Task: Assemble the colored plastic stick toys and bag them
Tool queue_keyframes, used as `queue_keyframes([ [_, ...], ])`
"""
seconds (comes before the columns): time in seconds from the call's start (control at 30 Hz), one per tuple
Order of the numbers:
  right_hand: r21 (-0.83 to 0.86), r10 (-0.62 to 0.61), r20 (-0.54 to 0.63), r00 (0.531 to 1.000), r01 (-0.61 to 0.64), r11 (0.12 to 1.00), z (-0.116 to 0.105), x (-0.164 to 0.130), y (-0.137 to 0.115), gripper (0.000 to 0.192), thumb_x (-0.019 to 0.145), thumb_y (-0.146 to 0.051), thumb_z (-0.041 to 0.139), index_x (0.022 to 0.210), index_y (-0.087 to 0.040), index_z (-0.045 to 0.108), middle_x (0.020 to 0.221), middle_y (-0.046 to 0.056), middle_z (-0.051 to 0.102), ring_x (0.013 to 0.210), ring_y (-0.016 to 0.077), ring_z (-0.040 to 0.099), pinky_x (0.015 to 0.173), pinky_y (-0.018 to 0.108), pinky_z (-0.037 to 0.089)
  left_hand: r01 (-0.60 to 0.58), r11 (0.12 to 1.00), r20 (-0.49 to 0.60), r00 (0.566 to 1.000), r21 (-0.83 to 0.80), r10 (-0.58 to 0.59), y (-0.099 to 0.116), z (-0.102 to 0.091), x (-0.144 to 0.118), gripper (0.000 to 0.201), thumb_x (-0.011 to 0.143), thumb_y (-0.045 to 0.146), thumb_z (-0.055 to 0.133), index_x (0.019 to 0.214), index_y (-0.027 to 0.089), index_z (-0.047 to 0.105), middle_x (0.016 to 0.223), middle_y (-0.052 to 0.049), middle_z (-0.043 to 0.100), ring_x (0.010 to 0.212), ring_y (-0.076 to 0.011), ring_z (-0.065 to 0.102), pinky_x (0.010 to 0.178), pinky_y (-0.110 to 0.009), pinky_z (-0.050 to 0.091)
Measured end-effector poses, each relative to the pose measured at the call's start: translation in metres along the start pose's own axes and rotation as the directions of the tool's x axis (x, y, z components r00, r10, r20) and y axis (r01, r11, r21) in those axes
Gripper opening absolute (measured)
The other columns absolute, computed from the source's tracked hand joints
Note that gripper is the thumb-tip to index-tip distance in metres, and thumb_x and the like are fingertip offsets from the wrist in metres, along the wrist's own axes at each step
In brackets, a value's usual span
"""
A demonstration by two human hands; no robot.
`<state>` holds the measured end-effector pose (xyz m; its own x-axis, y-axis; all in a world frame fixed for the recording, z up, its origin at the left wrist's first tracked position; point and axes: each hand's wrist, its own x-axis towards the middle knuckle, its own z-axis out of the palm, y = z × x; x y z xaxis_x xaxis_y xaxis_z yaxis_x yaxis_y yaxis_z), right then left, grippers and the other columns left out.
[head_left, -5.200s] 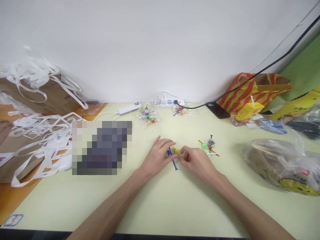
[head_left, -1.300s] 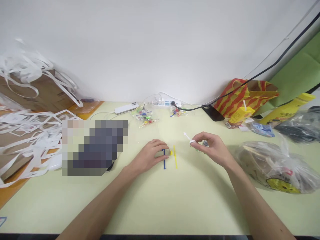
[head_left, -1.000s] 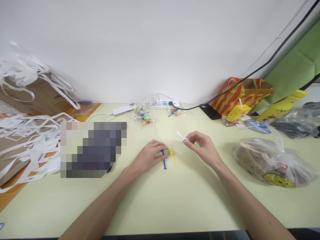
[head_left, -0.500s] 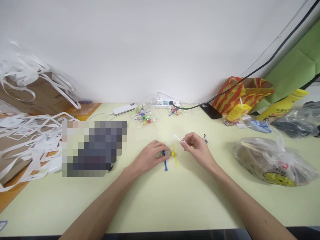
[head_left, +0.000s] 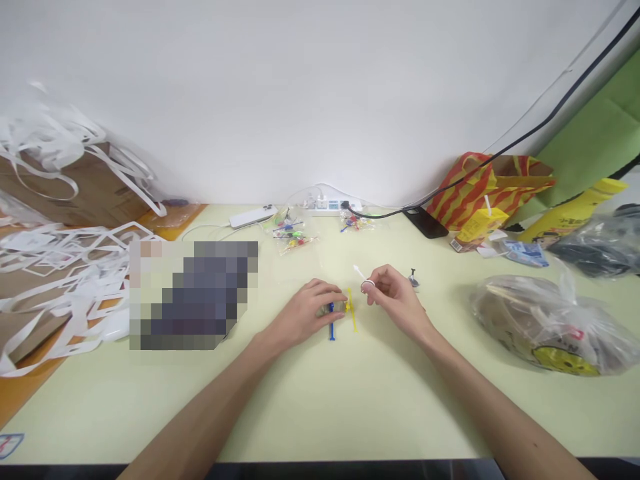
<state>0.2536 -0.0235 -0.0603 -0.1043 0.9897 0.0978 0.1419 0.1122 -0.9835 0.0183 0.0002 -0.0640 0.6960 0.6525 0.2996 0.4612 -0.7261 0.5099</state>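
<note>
1. Head view: your left hand point(head_left: 305, 315) pinches a small part with the blue stick point(head_left: 331, 327) and yellow stick point(head_left: 353, 317) on the table point(head_left: 320, 407).
2. Your right hand point(head_left: 395, 300) pinches a white ring piece point(head_left: 367, 283), raised just beside the yellow stick.

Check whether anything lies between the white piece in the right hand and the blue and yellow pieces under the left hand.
Nothing visible does. The right hand pinches the white piece just right of the yellow piece and blue piece that the left hand steadies; only bare table separates them.
</note>
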Motion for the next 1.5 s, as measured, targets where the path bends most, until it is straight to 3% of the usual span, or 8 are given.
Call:
queue_keyframes([
  [0.3, 0.012, -0.009, 0.002, 1.0, 0.009, 1.0, 0.002, 0.0, -0.003, 0.035, 0.087, -0.053, 0.069, 0.088, -0.023, 0.052, 0.07, -0.003, 0.057, 0.065, 0.0145, 0.057, 0.064, 0.029, 0.042, -0.003, 1.0, -0.038, 0.999, 0.0, 0.003, 0.0, 0.001, 0.001, 0.028, 0.094, 0.035, 0.066, 0.121, 0.028, 0.067, 0.117, -0.006, 0.07, 0.11, -0.0244, 0.061, 0.097, -0.043, 0.052],
  [0.43, 0.038, -0.004, 0.025, 1.0, 0.003, 0.999, 0.003, -0.001, -0.006, 0.035, 0.085, -0.053, 0.071, 0.089, -0.023, 0.052, 0.071, -0.003, 0.06, 0.066, 0.0156, 0.06, 0.064, 0.029, 0.044, 0.012, 1.0, -0.142, 0.99, 0.009, -0.011, 0.003, -0.001, 0.001, 0.04, 0.093, 0.036, 0.068, 0.131, 0.028, 0.059, 0.122, -0.007, 0.069, 0.111, -0.0242, 0.061, 0.097, -0.043, 0.053],
  [0.6, 0.094, 0.011, 0.024, 1.0, -0.013, 0.995, 0.013, -0.006, -0.01, 0.034, 0.083, -0.051, 0.074, 0.086, -0.023, 0.053, 0.073, 0.0, 0.063, 0.069, 0.0176, 0.063, 0.065, 0.03, 0.048, -0.08, 0.995, -0.312, 0.945, 0.062, 0.096, 0.011, 0.001, 0.001, 0.042, 0.092, 0.032, 0.068, 0.132, 0.026, 0.056, 0.119, -0.009, 0.068, 0.109, -0.0234, 0.063, 0.096, -0.042, 0.053],
  [0.73, 0.214, 0.016, -0.032, 0.999, -0.009, 0.977, 0.03, -0.014, -0.011, 0.036, 0.079, -0.051, 0.078, 0.084, -0.024, 0.055, 0.076, 0.0, 0.063, 0.07, 0.0191, 0.066, 0.064, 0.032, 0.051, -0.137, 0.985, -0.308, 0.937, 0.104, 0.163, 0.017, 0.006, 0.002, 0.038, 0.092, 0.031, 0.068, 0.129, 0.026, 0.059, 0.118, -0.009, 0.069, 0.107, -0.0239, 0.064, 0.095, -0.042, 0.053],
  [1.03, 0.283, -0.04, 0.106, 0.994, 0.008, 0.959, 0.04, -0.022, -0.016, 0.023, 0.084, -0.044, 0.075, 0.092, -0.025, 0.067, 0.091, 0.003, 0.07, 0.085, 0.0206, 0.068, 0.081, 0.036, 0.055, -0.162, 0.981, -0.475, 0.859, 0.106, 0.193, 0.016, 0.005, 0.001, 0.021, 0.092, 0.02, 0.068, 0.112, 0.025, 0.065, 0.1, -0.004, 0.074, 0.094, -0.0199, 0.069, 0.086, -0.038, 0.056],
  [1.17, 0.33, -0.012, 0.167, 0.986, -0.044, 0.943, 0.032, -0.017, -0.016, 0.027, 0.086, -0.042, 0.074, 0.104, -0.025, 0.065, 0.085, 0.002, 0.072, 0.082, 0.0206, 0.07, 0.082, 0.037, 0.053, -0.175, 0.982, -0.455, 0.87, 0.074, 0.189, 0.015, 0.005, 0.002, 0.027, 0.092, 0.019, 0.067, 0.118, 0.026, 0.065, 0.106, -0.006, 0.075, 0.101, -0.0212, 0.068, 0.09, -0.041, 0.057],
  [1.37, 0.346, 0.025, 0.344, 0.939, -0.151, 0.926, 0.023, -0.012, -0.014, 0.028, 0.085, -0.048, 0.073, 0.089, -0.021, 0.069, 0.073, 0.001, 0.069, 0.068, 0.0172, 0.064, 0.072, 0.034, 0.051, -0.239, 0.971, -0.417, 0.885, -0.029, 0.205, 0.018, 0.004, 0.001, 0.033, 0.092, 0.013, 0.066, 0.123, 0.026, 0.063, 0.109, -0.006, 0.074, 0.104, -0.0211, 0.067, 0.09, -0.04, 0.058],
  [1.5, 0.435, 0.006, 0.392, 0.92, -0.191, 0.88, 0.023, -0.013, -0.009, 0.025, 0.085, -0.044, 0.075, 0.09, -0.021, 0.067, 0.069, -0.001, 0.067, 0.063, 0.0152, 0.062, 0.07, 0.032, 0.049, -0.203, 0.972, -0.43, 0.893, -0.117, 0.134, 0.02, 0.004, -0.001, 0.034, 0.09, 0.015, 0.069, 0.122, 0.024, 0.061, 0.111, -0.008, 0.074, 0.104, -0.0207, 0.069, 0.09, -0.038, 0.059],
])
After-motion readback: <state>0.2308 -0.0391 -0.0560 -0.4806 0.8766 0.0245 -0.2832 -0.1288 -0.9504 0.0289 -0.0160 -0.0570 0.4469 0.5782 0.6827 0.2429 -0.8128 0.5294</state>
